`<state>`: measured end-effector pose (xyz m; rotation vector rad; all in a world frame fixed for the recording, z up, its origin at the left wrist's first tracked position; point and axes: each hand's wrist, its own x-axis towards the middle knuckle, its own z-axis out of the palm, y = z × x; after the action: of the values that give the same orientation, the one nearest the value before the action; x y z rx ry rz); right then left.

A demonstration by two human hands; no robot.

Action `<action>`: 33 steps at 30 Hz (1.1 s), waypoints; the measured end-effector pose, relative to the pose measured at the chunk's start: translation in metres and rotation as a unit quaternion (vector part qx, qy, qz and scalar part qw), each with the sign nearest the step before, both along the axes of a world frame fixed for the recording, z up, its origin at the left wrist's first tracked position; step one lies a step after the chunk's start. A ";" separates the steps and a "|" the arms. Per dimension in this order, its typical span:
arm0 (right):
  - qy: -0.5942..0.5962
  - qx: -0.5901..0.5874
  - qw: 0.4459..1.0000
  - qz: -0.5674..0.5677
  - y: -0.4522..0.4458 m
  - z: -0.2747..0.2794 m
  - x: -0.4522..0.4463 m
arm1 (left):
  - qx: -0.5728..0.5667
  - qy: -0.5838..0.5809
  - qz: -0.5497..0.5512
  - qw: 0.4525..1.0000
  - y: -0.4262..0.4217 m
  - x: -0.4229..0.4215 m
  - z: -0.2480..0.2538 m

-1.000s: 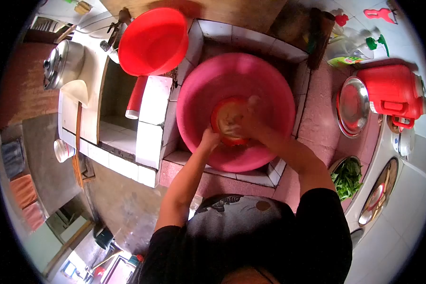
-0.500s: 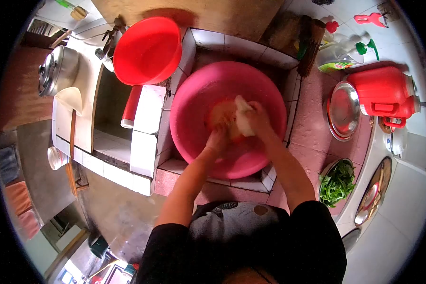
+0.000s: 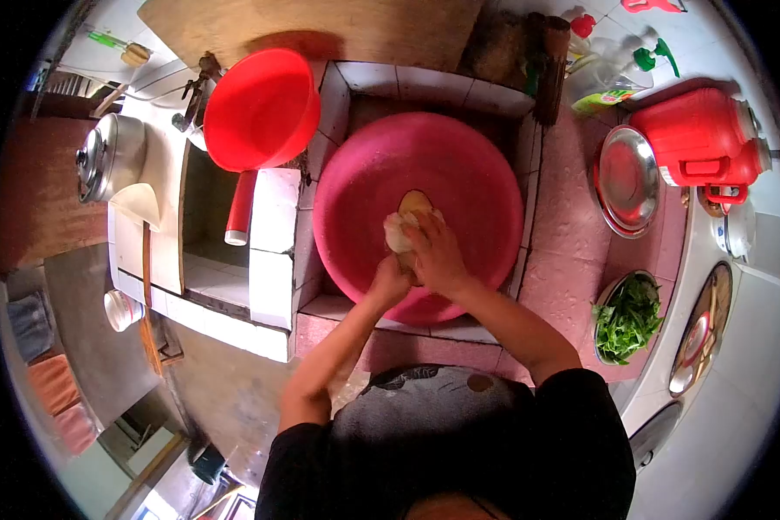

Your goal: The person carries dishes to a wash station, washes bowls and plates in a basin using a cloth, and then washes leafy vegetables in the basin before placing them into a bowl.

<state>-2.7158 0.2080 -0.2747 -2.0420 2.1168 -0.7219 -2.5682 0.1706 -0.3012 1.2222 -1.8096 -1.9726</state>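
Over the large pink basin point(image 3: 355, 173), my right hand point(image 3: 438, 256) is closed around a pale, bunched cloth-like piece point(image 3: 399, 232). My left hand point(image 3: 392, 280) sits just below and left of it, fingers curled around the lower side of something brownish that my hands partly cover, perhaps a bowl. Beyond my fingers a small yellowish round surface point(image 3: 416, 201) with a dark rim shows. What lies under both palms is hidden.
A red long-handled dipper point(image 3: 264, 108) rests on the tiled ledge at left. Leafy greens in a bowl point(image 3: 630, 319), metal basins point(image 3: 628, 178), red thermos jugs point(image 3: 693, 139) and a soap bottle point(image 3: 607, 82) stand at right. A lidded pot point(image 3: 117, 156) is at far left.
My right hand has brought the pale piece left and down towards my left hand. My left hand has moved from inside the small round vessel to its lower side. The camera view has shifted.
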 end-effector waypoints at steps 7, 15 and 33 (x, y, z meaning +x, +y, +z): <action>-0.485 0.274 0.818 -0.142 -0.057 -0.009 -0.029 | 0.034 0.077 0.082 0.993 0.013 0.010 -0.013; -0.297 0.129 0.917 -0.233 0.035 -0.094 0.032 | 0.168 0.087 0.194 0.963 0.001 0.010 -0.017; -0.741 0.056 0.599 -0.299 0.073 -0.057 -0.028 | -0.368 -0.143 -0.223 0.892 -0.016 -0.078 0.170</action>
<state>-2.7441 0.2811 -0.3319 -0.0351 1.4182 -1.4859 -2.6463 0.1549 -0.1313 0.9116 -2.8100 -1.0423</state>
